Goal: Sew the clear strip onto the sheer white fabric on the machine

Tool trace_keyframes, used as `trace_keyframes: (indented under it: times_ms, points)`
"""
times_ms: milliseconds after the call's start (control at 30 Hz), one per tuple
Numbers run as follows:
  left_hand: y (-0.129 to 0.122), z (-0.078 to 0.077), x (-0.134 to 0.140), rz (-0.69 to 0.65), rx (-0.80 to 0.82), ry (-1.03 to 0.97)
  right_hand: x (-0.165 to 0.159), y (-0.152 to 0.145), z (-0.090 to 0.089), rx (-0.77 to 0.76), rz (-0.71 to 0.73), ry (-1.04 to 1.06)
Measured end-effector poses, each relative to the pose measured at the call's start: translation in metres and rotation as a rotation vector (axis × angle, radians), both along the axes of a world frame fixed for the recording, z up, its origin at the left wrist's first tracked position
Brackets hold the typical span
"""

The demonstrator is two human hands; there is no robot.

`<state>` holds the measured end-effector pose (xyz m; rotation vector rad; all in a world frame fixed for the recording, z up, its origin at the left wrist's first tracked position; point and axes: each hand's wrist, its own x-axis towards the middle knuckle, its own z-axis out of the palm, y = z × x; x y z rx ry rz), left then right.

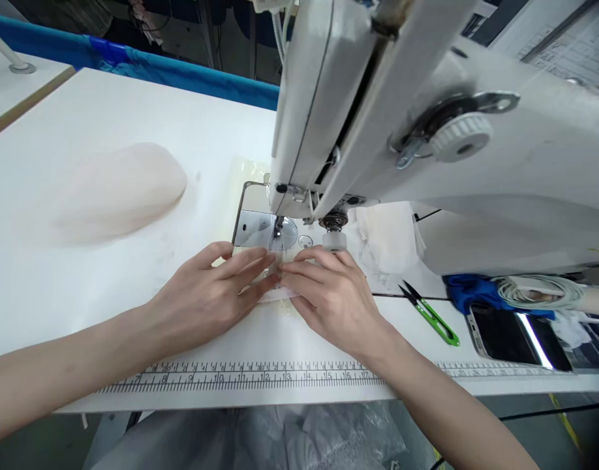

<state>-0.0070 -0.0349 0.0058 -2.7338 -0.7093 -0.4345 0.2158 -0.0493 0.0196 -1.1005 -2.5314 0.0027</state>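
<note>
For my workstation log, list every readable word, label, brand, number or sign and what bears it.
"8 9 10 11 12 13 14 15 16 17": lower row of the ruler strip.
Ruler strip's upper row and right-hand stretch: too small or blurred to read.
Printed sheet, top right: too blurred to read.

From where I stand, the sheer fabric (280, 296) between the left hand (209, 294) and the right hand (335, 294) looks milky white, with a silvery plate (253, 223) just beyond. The machine (319, 85) above them is off-white. Left of the hands, a pale blush piece (133, 186) shows against the white tabletop (30, 287); to their right, bright green snips (436, 321) have black blades. Nearer than the hands, a ruler strip (265, 377) carries black ticks and numerals.
</note>
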Motion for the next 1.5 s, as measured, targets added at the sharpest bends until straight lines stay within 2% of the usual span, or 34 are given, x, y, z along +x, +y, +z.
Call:
trace_keyframes:
  times_ms: [333,833,1067,1133,1200,1333,1400,1500]
  points:
    - [0.008,-0.003,0.001,0.004,-0.054,-0.065,-0.001,0.002,-0.001,0.039,-0.008,0.020]
    - [0.038,-0.007,0.004,0.039,0.007,-0.088,-0.003,0.025,-0.019,0.142,-0.119,-0.042]
    - [0.030,-0.004,0.007,0.127,0.023,-0.105,-0.003,0.025,-0.024,0.224,-0.131,-0.012]
    - [0.027,-0.002,0.007,0.147,-0.097,-0.157,-0.002,0.023,-0.024,0.223,-0.096,0.040]
    - [0.027,0.001,0.007,0.187,-0.305,-0.212,-0.002,0.023,-0.024,0.162,-0.094,0.109]
    - [0.040,0.012,0.008,0.258,-0.682,-0.255,-0.001,0.028,-0.023,-0.039,-0.232,0.252]
    - [0.048,0.016,0.009,0.232,-0.777,-0.242,-0.001,0.030,-0.022,-0.072,-0.292,0.275]
    - [0.058,0.015,0.010,0.176,-0.806,-0.223,-0.002,0.031,-0.022,-0.040,-0.332,0.252]
